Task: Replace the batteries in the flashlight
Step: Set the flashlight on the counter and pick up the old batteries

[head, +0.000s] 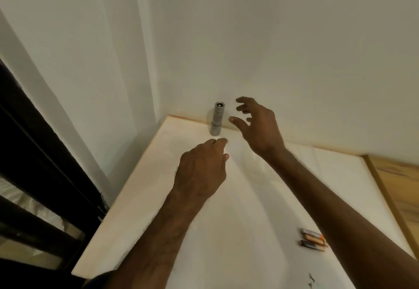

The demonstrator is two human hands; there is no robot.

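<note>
One flashlight (216, 118), upright, table's (140, 198) far edge | your right hand (258, 127) spread wide beside it, empty | your left hand (200, 168) loosely curled, empty | three blurred batteries (313, 240), right edge

We see through one wide-angle camera worn on the person's head. It faces forward and steeply down over a white table with a pale wooden rim (238, 232), aimed at the table's far left corner, where a small grey metal cylindrical flashlight (216, 118) stands near the frame's middle. We sit close: both bare forearms (158, 232) enter from the bottom edge, and plain white walls (294, 39) fill the upper half.
</note>
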